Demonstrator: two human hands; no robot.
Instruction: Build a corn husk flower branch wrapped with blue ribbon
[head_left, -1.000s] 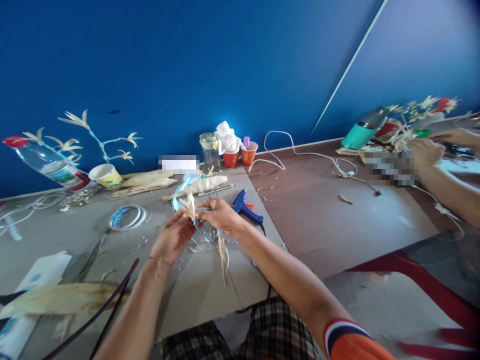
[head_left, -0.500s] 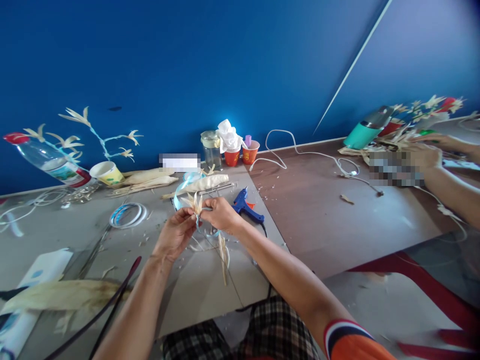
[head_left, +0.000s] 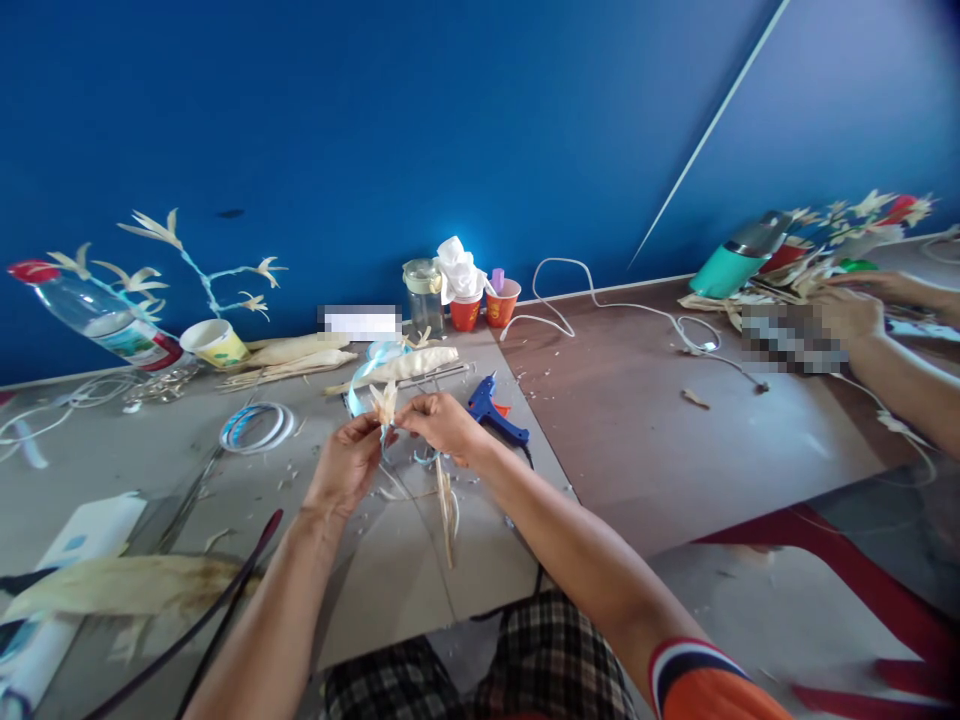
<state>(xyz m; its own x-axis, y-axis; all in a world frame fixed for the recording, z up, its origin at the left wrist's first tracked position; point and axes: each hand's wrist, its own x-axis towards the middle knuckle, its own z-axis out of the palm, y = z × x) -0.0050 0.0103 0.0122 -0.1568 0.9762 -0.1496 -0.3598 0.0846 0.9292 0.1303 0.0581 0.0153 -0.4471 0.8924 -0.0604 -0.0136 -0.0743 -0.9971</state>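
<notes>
A small husk flower (head_left: 384,400) with pale pointed petals stands upright between my hands over the table. My left hand (head_left: 346,462) pinches it near its base, where light-blue tape (head_left: 385,440) is wrapped on the stem. My right hand (head_left: 442,428) is closed at the right side of that base, fingertips pinched on the tape; the exact grip is partly hidden. Below the right hand a loose blue end of tape shows. A blue glue gun (head_left: 491,412) lies just right of my right hand. Behind the flower rests a pale dried husk (head_left: 416,367).
At left stand a tilted plastic bottle (head_left: 112,325) and a paper cup (head_left: 214,343) with husk-flower branches. A tape roll (head_left: 257,429) lies left of my hands. Red cups (head_left: 502,303) and a glass jar (head_left: 424,297) line the wall. Another person's hands (head_left: 851,310) work at far right.
The flower has shifted slightly left and up in my fingers. My right fingertips have moved slightly left, and the blue tape's loop below the hands has changed shape.
</notes>
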